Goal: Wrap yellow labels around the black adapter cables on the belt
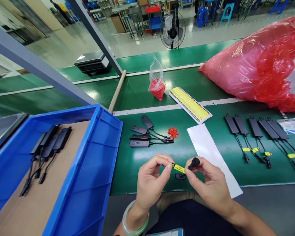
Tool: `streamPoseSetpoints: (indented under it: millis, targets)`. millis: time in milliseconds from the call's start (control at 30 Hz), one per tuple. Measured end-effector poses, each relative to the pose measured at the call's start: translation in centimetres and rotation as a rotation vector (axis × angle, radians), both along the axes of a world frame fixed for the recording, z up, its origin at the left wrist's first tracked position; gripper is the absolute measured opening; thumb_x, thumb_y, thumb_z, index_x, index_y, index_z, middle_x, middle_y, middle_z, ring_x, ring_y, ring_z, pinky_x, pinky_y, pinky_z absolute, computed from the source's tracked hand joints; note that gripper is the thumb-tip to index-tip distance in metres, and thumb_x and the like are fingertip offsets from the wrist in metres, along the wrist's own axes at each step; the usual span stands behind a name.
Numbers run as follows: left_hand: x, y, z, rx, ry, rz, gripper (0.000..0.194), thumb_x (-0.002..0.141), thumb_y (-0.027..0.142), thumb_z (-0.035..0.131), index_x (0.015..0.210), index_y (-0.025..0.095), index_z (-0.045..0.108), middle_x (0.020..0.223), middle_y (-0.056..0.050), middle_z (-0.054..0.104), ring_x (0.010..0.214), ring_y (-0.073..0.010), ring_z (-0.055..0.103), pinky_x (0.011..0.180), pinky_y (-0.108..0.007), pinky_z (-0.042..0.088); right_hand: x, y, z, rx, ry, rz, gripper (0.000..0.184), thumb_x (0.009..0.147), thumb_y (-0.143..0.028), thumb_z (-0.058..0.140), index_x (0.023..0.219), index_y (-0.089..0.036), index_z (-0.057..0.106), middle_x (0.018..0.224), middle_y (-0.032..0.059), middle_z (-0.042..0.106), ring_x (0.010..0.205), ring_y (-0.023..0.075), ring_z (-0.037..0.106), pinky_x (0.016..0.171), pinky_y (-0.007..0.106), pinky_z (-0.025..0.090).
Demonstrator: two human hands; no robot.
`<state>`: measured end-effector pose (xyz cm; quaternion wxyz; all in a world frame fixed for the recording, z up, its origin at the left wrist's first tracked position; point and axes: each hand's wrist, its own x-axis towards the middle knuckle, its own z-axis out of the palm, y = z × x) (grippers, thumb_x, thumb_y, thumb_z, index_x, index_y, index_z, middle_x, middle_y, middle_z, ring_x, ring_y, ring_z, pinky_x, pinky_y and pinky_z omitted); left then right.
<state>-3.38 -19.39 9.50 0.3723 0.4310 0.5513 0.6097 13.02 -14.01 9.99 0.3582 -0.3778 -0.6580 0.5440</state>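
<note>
A yellow label (179, 168) printed "12V" is stretched between my two hands. My left hand (153, 178) is closed in a pinch on the label's left end. My right hand (208, 183) is closed around a black round cable connector (194, 163), with its thumb at the label's right end. Below the label, a small black part (180, 176) shows between the hands; whether it joins the connector is hidden. Beyond my hands lie several black cabled modules (139, 143) and a pile of small red pieces (173, 132).
To the right lie several labelled black modules (255, 127). White backing paper (215, 157) and a yellow label sheet (190, 105) lie ahead. A blue bin (93, 170) with modules stands left. A bag of red pieces (157, 87) and a large red bag (248, 65) sit farther back.
</note>
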Motion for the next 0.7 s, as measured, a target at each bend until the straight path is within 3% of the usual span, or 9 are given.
streamPoseSetpoints:
  millis: [67,167,233,333,433,533,600,633,700]
  targets:
    - [0.2,0.0,-0.4,0.005,-0.116,0.047,0.007,0.087,0.020,0.065,0.085,0.019,0.059,0.076,-0.002,0.064,0.074,-0.0140,0.059,0.070,-0.025,0.048,0.0,-0.2,-0.3,0.020,0.026,-0.047,0.014,0.088,-0.021,0.061,0.101,-0.022,0.058,0.084,0.0021,0.066,0.072,0.0155,0.066,0.068,0.026,0.058]
    - [0.8,0.2,-0.6,0.031,-0.203,0.021,0.033,0.078,0.033,0.076,0.102,0.022,0.056,0.082,-0.002,0.064,0.079,-0.0160,0.059,0.073,-0.027,0.047,0.0,-0.5,-0.6,0.029,0.059,-0.055,0.023,0.089,-0.019,0.061,0.110,-0.025,0.055,0.088,0.0012,0.067,0.076,0.0145,0.066,0.071,0.024,0.058]
    - [1.4,0.3,-0.4,0.030,-0.129,-0.079,0.031,0.076,0.039,0.077,0.094,0.019,0.060,0.084,-0.004,0.062,0.081,-0.0178,0.057,0.073,-0.028,0.046,-0.1,-0.7,-0.7,0.033,0.069,-0.026,0.024,0.089,-0.017,0.061,0.110,-0.026,0.055,0.089,0.0006,0.067,0.078,0.0136,0.066,0.072,0.023,0.058]
    - [1.9,0.4,-0.1,0.038,0.030,-0.149,0.023,0.089,0.029,0.063,0.070,0.018,0.057,0.071,-0.002,0.056,0.072,-0.0157,0.052,0.069,-0.028,0.042,0.2,-1.0,-0.8,0.035,0.070,0.019,0.023,0.090,-0.017,0.061,0.110,-0.026,0.055,0.089,0.0003,0.066,0.076,0.0128,0.066,0.071,0.021,0.057]
    - [1.5,0.8,-0.1,0.105,0.062,-0.009,0.027,0.094,0.024,0.053,0.067,0.019,0.052,0.067,0.000,0.050,0.068,-0.0148,0.049,0.066,-0.028,0.041,1.9,0.1,-0.3,0.093,0.025,-0.002,0.020,0.090,-0.017,0.060,0.109,-0.026,0.057,0.088,0.0007,0.066,0.074,0.0131,0.065,0.070,0.022,0.057]
    - [1.3,1.8,-1.1,0.134,0.190,0.108,0.023,0.095,0.024,0.051,0.072,0.020,0.053,0.073,-0.001,0.053,0.073,-0.0163,0.054,0.069,-0.029,0.044,4.8,3.6,1.8,0.250,-0.067,-0.089,0.016,0.089,-0.018,0.063,0.104,-0.025,0.062,0.091,0.0014,0.067,0.077,0.0147,0.065,0.073,0.025,0.056]
    - [2.2,2.7,-2.6,0.122,0.426,-0.041,0.009,0.091,0.029,0.058,0.089,0.020,0.061,0.092,-0.007,0.063,0.091,-0.0218,0.060,0.081,-0.036,0.047,6.7,6.8,4.0,0.368,-0.157,-0.103,0.013,0.088,-0.022,0.064,0.101,-0.023,0.064,0.092,0.0008,0.068,0.081,0.0155,0.065,0.077,0.025,0.054]
    - [3.1,3.1,-3.5,0.115,0.557,-0.169,0.022,0.088,0.035,0.063,0.104,0.020,0.061,0.108,-0.012,0.064,0.104,-0.0271,0.060,0.089,-0.042,0.047,7.4,8.4,5.0,0.433,-0.198,-0.088,0.013,0.089,-0.024,0.061,0.101,-0.021,0.065,0.092,0.0004,0.068,0.084,0.0152,0.065,0.080,0.025,0.052]
    - [5.4,3.6,-5.9,0.105,0.786,-0.445,0.073,0.077,0.053,0.070,0.136,0.017,0.046,0.139,-0.023,0.050,0.131,-0.0397,0.044,0.102,-0.057,0.038,8.5,11.4,6.6,0.519,-0.306,0.026,0.028,0.093,-0.029,0.046,0.103,-0.012,0.067,0.095,0.0006,0.067,0.089,0.0136,0.063,0.082,0.026,0.046]
